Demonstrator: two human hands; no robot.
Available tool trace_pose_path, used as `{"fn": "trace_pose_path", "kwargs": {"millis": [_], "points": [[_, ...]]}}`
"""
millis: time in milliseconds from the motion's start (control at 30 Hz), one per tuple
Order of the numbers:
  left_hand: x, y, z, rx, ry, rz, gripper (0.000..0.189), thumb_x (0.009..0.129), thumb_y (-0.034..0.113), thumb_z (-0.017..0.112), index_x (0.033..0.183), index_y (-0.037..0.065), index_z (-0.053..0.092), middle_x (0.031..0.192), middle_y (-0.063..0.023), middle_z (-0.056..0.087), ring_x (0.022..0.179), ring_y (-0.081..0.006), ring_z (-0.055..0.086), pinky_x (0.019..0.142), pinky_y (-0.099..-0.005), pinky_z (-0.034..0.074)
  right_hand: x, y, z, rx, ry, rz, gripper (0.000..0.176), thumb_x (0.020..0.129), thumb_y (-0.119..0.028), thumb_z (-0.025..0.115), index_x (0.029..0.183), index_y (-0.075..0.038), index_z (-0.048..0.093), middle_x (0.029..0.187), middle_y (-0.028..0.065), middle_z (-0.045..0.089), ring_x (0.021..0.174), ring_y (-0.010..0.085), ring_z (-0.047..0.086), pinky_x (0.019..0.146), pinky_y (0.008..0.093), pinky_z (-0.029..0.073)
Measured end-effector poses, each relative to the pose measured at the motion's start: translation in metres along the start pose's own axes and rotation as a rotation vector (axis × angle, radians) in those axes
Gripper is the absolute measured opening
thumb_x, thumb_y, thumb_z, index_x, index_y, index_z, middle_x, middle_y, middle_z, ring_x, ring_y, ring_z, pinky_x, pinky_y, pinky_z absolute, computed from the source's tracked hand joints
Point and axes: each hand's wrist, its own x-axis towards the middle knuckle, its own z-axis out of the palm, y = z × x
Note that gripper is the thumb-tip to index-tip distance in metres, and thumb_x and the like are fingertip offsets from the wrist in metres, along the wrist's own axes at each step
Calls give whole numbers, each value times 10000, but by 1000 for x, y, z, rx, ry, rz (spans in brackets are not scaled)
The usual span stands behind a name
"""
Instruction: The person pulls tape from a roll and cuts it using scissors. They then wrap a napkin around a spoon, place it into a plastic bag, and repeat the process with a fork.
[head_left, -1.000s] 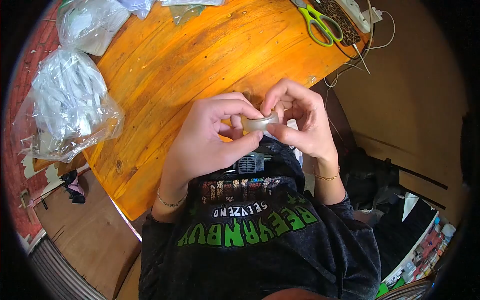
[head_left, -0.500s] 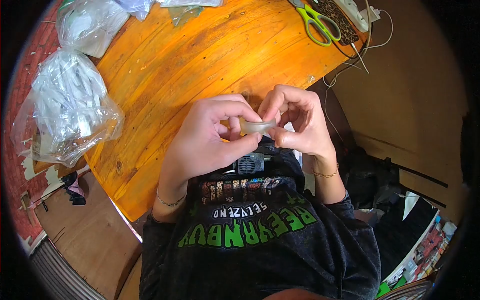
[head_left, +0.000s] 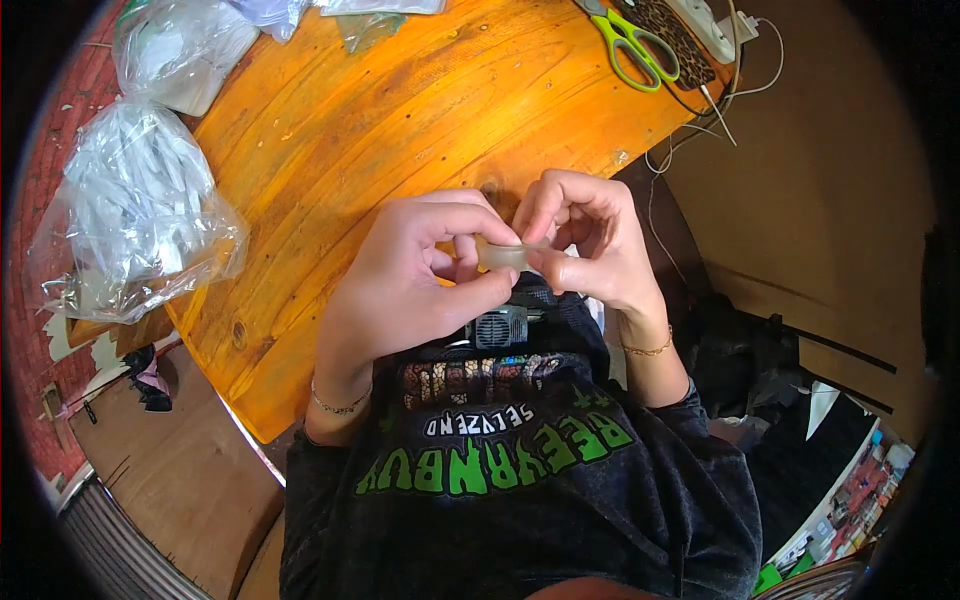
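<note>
Just over the table's near edge, a small translucent ring that looks like a roll of clear tape (head_left: 501, 257) is held between both hands. My left hand (head_left: 425, 260) pinches it, index finger on the upper rim and thumb below. At the roll's right side, my right hand (head_left: 590, 240) is closed, with the thumb pressed against the roll's end and the index fingertip bent down close to it. Whether a loose strip of tape lies between the right fingers is too small to make out.
The wooden table (head_left: 340, 170) spreads out beyond the hands. Clear plastic bags of white pieces (head_left: 140, 200) lie at its left edge. Green-handled scissors (head_left: 640, 55), a leopard-print phone-like item (head_left: 690, 50), a white power strip (head_left: 705, 30) and cables are at the far right.
The right thumb has shifted slightly left and up against the roll's right end. The roll has tilted a little. My left hand stays almost still.
</note>
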Motion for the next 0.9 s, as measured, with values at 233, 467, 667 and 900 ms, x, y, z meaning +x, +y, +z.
{"fn": "trace_pose_path", "kwargs": {"millis": [233, 467, 667, 900], "points": [[0, -5, -1, -25, -37, -38, 188, 709, -126, 604, 869, -27, 609, 825, -32, 522, 654, -50, 426, 562, -169, 364, -3, -5, 1, 84, -17, 71, 79, 679, 31, 590, 740, -8, 559, 611, -8, 561, 502, 24, 513, 425, 153, 412], [1, -2, -4, -81, -59, -22, 185, 734, -114, 596, 909, -53, 595, 856, -55, 531, 695, -59, 475, 624, -185, 454, -5, 2, -3, 246, -32, -31, 148, 697, 95, 506, 815, 43, 579, 748, 90, 608, 516, 64, 543, 438, 188, 470], [2, -8, 8, -120, 148, 55, 161, 778, -75, 578, 938, -62, 579, 850, -71, 533, 717, -66, 494, 695, -226, 529, -3, -3, 7, 70, 150, -282, 292, 690, 109, 618, 978, 67, 594, 940, 111, 605, 746, 83, 578, 574, 172, 477], [10, -36, 2, -654, -58, 107, 207, 822, -8, 556, 1026, -42, 549, 851, -66, 563, 720, -70, 511, 647, -182, 411, -12, -1, -6, 70, 101, -63, 321, 705, 88, 668, 1019, 49, 613, 813, 33, 601, 648, 20, 496, 557, 141, 395]]}}
